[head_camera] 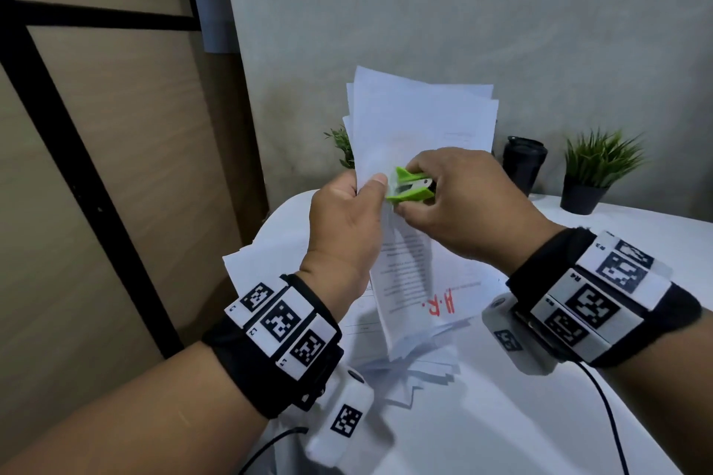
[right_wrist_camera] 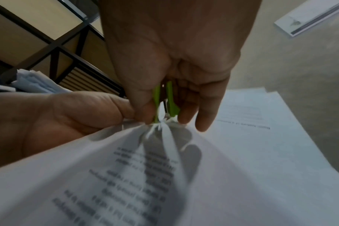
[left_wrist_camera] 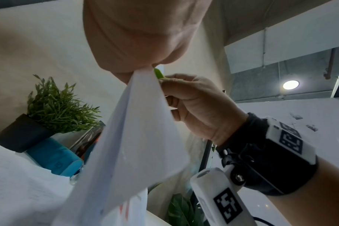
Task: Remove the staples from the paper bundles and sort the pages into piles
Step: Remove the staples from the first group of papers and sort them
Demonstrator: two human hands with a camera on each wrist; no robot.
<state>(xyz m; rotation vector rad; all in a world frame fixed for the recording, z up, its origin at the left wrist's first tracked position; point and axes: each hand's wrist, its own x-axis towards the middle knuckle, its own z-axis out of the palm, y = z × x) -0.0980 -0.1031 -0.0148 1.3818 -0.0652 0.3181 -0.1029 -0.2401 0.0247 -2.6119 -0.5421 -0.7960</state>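
Note:
A bundle of white printed pages (head_camera: 420, 127) is held up above the table. My left hand (head_camera: 347, 220) pinches it near the middle, thumb on the front. My right hand (head_camera: 459, 200) grips a green staple remover (head_camera: 411, 187) whose metal jaws bite the paper beside the left thumb. In the right wrist view the staple remover (right_wrist_camera: 167, 102) sits between thumb and fingers, and the paper (right_wrist_camera: 164, 168) crumples at its tip. From the left wrist view the bundle (left_wrist_camera: 137, 137) hangs from the left hand (left_wrist_camera: 137, 38), and a sliver of the green staple remover (left_wrist_camera: 159, 74) shows. The staple itself is hidden.
Loose pages (head_camera: 443, 301), one with red letters, lie spread on the white table (head_camera: 501, 416). Two small potted plants (head_camera: 596, 170) and a black cup (head_camera: 524, 162) stand at the back by the wall. A wooden partition with black frame (head_camera: 77, 166) stands left.

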